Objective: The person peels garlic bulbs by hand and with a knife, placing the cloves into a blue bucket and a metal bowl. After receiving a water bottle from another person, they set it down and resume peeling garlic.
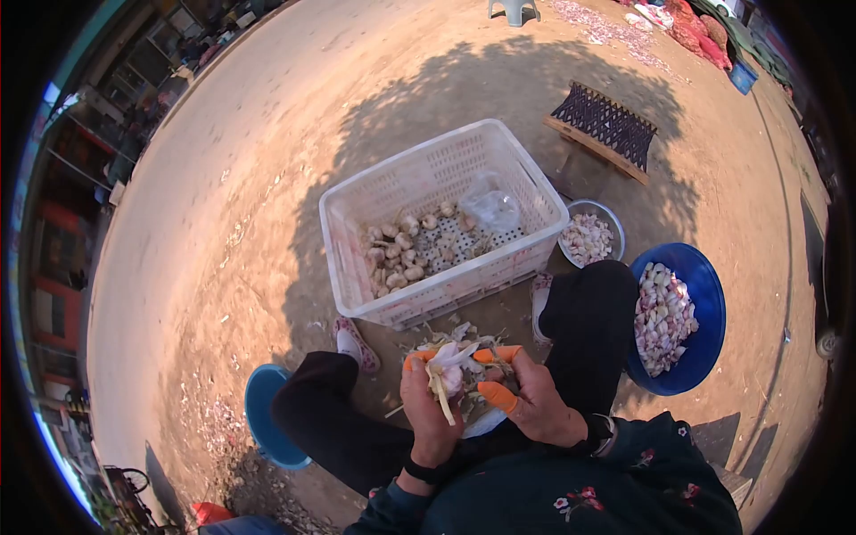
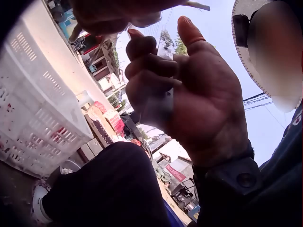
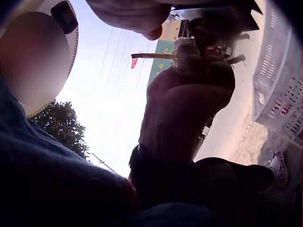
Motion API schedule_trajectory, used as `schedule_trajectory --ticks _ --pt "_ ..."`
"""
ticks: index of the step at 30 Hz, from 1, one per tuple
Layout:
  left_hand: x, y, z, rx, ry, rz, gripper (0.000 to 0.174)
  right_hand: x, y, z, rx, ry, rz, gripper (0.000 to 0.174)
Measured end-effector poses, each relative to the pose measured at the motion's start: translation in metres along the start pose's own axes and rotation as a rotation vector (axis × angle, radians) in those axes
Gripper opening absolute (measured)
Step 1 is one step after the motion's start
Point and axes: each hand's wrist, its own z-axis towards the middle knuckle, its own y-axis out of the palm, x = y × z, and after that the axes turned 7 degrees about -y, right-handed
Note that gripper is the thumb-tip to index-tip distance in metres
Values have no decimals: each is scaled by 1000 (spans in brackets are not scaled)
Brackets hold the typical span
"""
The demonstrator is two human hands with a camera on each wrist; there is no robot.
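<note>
A pale garlic bulb (image 1: 453,373) with a dry yellowish stem is held by my left hand (image 1: 430,415) above my lap. Beside it on the right is my right hand (image 1: 546,408), orange covers on its thumb and index finger. In the left wrist view the right hand (image 2: 203,99) has its fingers curled and its thumb raised; what they grip looks like a small blade, partly hidden. The right wrist view shows the left hand (image 3: 182,104) round the bulb, the stem (image 3: 151,56) sticking out, and a dark pointed shape (image 3: 241,16) above.
A white crate (image 1: 428,308) of garlic bulbs stands in front. To its right are a metal bowl (image 1: 588,239) of cloves, a blue tub (image 1: 711,316) of cloves and a low stool (image 1: 604,129). Left of my legs is a turquoise basin (image 1: 266,419). Dry peelings lie between my feet.
</note>
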Motion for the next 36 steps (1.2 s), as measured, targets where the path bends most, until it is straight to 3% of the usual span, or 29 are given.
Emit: schedule_trajectory --ticks 2,4,8,10,14,16,18,21,23,25,28,29,30,31,32,34,36 --pt "-3 3 -3 67 84 86 33 0 31 11 48 -53 -14 43" --pt "-5 -1 -6 102 293 381 36 3 41 17 71 -53 -17 42" --pt "-13 -2 -8 54 412 366 30 -1 50 20 164 -61 -13 36" --pt "-18 -3 -8 194 766 827 29 -7 48 21 197 -57 -11 36" --pt "-23 -9 -5 257 793 772 26 -6 53 21 200 -78 -42 29" --pt "-12 5 -11 41 470 246 23 0 54 22 240 -119 -104 29" --pt "-10 -2 -9 36 453 303 22 7 51 22 259 -316 -187 25" --pt "-8 -3 -8 12 391 324 22 14 46 26 253 -465 -195 24" --pt "-4 3 -10 -1 341 288 22 17 45 26 237 -463 -170 24" --pt "4 16 -13 27 133 54 21 23 44 26 222 -457 -146 25" --pt "1 10 -9 23 80 -41 22 29 43 27 182 -561 -155 25" --pt "3 8 -9 28 84 -41 22 29 43 27 140 -439 -17 23" --pt "5 4 -9 23 -26 -97 22 28 42 27 94 -317 117 22" --pt "7 1 -8 17 -135 -154 23 25 40 28 87 -318 117 22" --pt "9 -4 -7 18 -131 -158 23 20 38 29 84 -265 229 21" --pt "10 -13 -3 -154 -247 -195 23 15 32 31 74 -212 334 20" --pt "7 -13 -1 -119 -258 -203 22 14 24 31 -4 201 709 24"
